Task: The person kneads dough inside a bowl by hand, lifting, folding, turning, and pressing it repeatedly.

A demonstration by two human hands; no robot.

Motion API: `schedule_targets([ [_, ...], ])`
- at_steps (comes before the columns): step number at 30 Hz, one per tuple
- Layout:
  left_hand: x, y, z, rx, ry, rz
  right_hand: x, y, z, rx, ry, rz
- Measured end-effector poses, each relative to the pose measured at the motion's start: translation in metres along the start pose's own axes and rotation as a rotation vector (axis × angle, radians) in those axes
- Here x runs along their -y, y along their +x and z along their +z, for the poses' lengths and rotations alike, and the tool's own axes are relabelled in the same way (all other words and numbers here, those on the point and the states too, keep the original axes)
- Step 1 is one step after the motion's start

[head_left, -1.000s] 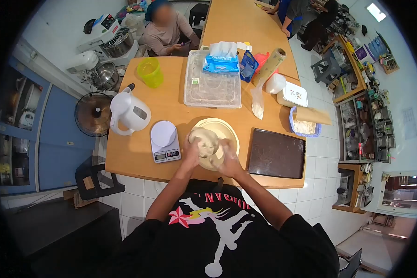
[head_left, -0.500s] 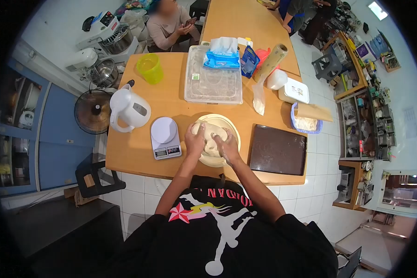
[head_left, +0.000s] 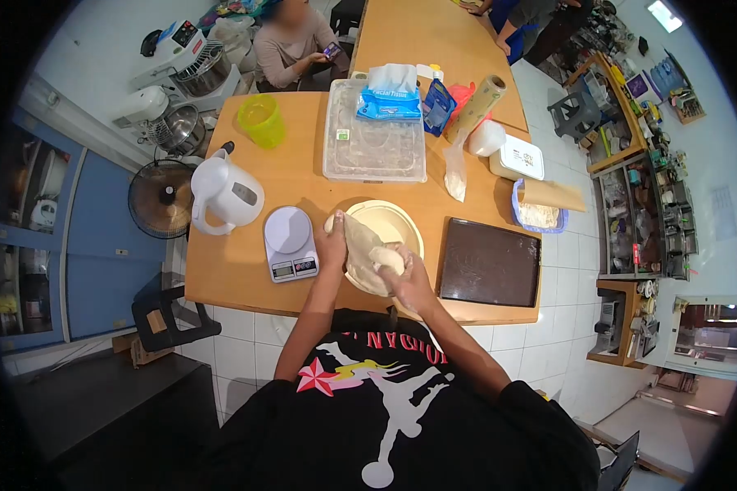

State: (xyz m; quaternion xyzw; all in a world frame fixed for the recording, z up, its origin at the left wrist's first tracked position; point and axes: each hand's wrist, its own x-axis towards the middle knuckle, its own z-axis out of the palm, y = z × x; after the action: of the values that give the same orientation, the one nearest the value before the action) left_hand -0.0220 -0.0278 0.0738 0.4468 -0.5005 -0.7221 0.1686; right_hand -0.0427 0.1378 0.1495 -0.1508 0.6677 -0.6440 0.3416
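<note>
Pale dough (head_left: 363,252) is stretched between my two hands, over a cream-coloured round bowl (head_left: 382,211) near the table's front edge. My left hand (head_left: 332,243) is closed on the dough's left end, at the bowl's left rim. On the other side, my right hand (head_left: 411,280) grips a rounded bulge of the dough at the bowl's lower right. Left of the bowl stands a white digital kitchen scale (head_left: 291,243). A dark baking tray (head_left: 490,262) lies to the right, dusted with whitish marks.
Farther back on the wooden table (head_left: 295,176) are an electric kettle (head_left: 225,195), a yellow-green cup (head_left: 261,121), a lidded plastic box (head_left: 374,151) under a tissue pack (head_left: 389,104), a roll of wrap (head_left: 483,105) and a basket of flour (head_left: 540,216). A person (head_left: 291,49) sits behind.
The dough was a broad lump cupped in both hands; now it is drawn out between them. My hands are farther apart, the left slightly left and the right lower right.
</note>
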Motion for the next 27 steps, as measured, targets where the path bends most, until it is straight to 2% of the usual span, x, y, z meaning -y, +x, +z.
schedule_targets([
  [1,-0.008,-0.009,0.004,0.062,-0.126,-0.130,0.007,-0.001,-0.004,0.017,0.033,-0.001],
  [4,0.009,0.001,0.004,0.628,-0.613,-0.519,0.018,0.003,-0.011,0.033,0.055,0.024],
  [8,0.012,-0.009,-0.003,0.828,-0.816,-0.595,0.013,0.010,-0.016,-0.041,-0.054,0.012],
  [10,0.004,-0.017,-0.005,0.994,-0.937,-0.602,0.015,0.007,-0.006,-0.088,-0.085,-0.081],
  [11,0.002,-0.018,-0.006,1.075,-1.000,-0.602,0.001,0.010,-0.006,-0.099,-0.206,-0.174],
  [14,0.026,0.002,-0.011,1.061,-0.905,-0.534,-0.007,0.015,-0.001,-0.104,-0.104,-0.153],
  [17,0.017,-0.018,-0.002,0.940,-0.752,-0.387,-0.046,0.044,-0.017,-0.009,0.027,-0.114],
  [19,-0.002,-0.037,0.002,0.846,-0.770,-0.416,-0.035,0.041,-0.018,-0.138,-0.510,-0.156],
  [21,-0.001,-0.039,0.009,0.773,-0.759,-0.397,-0.049,0.047,-0.029,-0.278,-0.894,-0.197],
  [23,0.013,-0.029,0.015,0.714,-0.717,-0.333,-0.065,0.062,-0.036,-0.306,-0.876,-0.143],
  [24,0.014,-0.028,0.020,0.611,-0.716,-0.299,-0.067,0.067,-0.038,-0.319,-0.868,-0.116],
  [27,0.012,-0.020,0.024,0.347,-0.747,-0.222,-0.021,0.057,-0.028,-0.114,-0.024,0.333],
])
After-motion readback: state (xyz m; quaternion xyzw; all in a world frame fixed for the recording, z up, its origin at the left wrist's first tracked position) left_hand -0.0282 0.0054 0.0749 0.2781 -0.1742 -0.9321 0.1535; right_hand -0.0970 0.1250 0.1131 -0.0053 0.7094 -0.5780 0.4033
